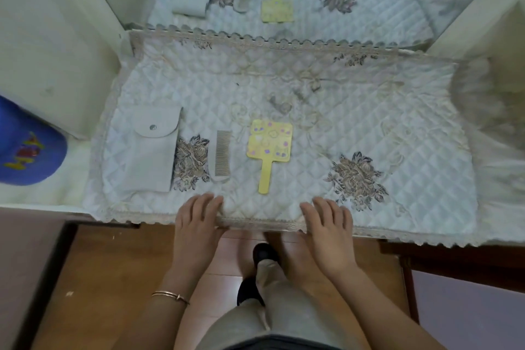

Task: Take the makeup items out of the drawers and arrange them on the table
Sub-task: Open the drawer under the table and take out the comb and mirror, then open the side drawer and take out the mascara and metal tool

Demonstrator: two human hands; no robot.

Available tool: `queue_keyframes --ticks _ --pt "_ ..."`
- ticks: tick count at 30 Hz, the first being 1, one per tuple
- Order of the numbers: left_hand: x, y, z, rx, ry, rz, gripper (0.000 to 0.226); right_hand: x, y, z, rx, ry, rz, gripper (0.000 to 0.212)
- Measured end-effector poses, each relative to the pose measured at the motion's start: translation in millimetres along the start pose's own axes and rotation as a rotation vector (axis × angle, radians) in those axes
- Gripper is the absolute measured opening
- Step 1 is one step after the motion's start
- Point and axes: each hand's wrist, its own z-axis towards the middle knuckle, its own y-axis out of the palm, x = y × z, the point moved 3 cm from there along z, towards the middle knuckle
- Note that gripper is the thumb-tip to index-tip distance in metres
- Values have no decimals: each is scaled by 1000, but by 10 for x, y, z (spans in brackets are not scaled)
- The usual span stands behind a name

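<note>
The left hand (196, 224) and right hand (326, 230) lie flat and relaxed, grasping nothing, on the 6 o'clock edge of the cloth-covered desk (397, 122). A grey pouch (150, 150) lies toward 9 o'clock, with a comb (222, 153) at its 3 o'clock and a yellow hand mirror (269, 142) beyond.

A thin rose-gold metal bangle (170, 297) circles my left wrist, with a small raised stud where its ends meet. My left hand (196, 224) and right hand (329, 236) lead back to forearms that are bare as far as the view shows. I wear loose light grey-beige fabric trousers (284, 310), topped by a dark band (270, 342) at the waist, and black round-toed shoes (262, 253).
</note>
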Motion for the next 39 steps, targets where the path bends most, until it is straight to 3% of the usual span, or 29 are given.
queue_keyframes --ticks 6,9,15,20,22,25,28,29,32,34,37,39 --pt "13 10 41 -19 -87 -28 73 41 40 62 23 6 27 54" --pt "37 -11 30 -22 -75 -21 66 49 39 55 -67 36 83 64" --pt "19 -106 -141 -46 111 -27 52 74 -120 -188 -178 25 154 54" --pt "-73 32 -679 -230 199 -162 39 32 -6 -1175 -230 364 311 53" --pt "-105 184 -1018 -444 171 -216 35 -30 84 -1730 -316 554 432 53" --pt "-137 438 -1523 -797 -25 -274 26 -83 150 -2613 -370 804 575 37" --pt "-89 605 -1819 -984 -98 -317 6 -124 252 -3384 -469 1084 809 42" --pt "-67 649 -1879 -1027 -102 -299 9 -107 281 -3605 -479 1172 854 44" --pt "58 706 -2008 -1043 -165 -318 30 -23 309 -4129 -517 1396 969 45" --pt "220 757 -2064 -1020 -209 -323 28 72 332 -4415 -492 1496 1055 45" --pt "603 852 -2157 -1021 -352 -379 18 313 335 -4734 -461 1566 1117 46" --pt "936 940 -2265 -1011 -419 -431 25 586 327 -4907 -469 1545 1131 47"
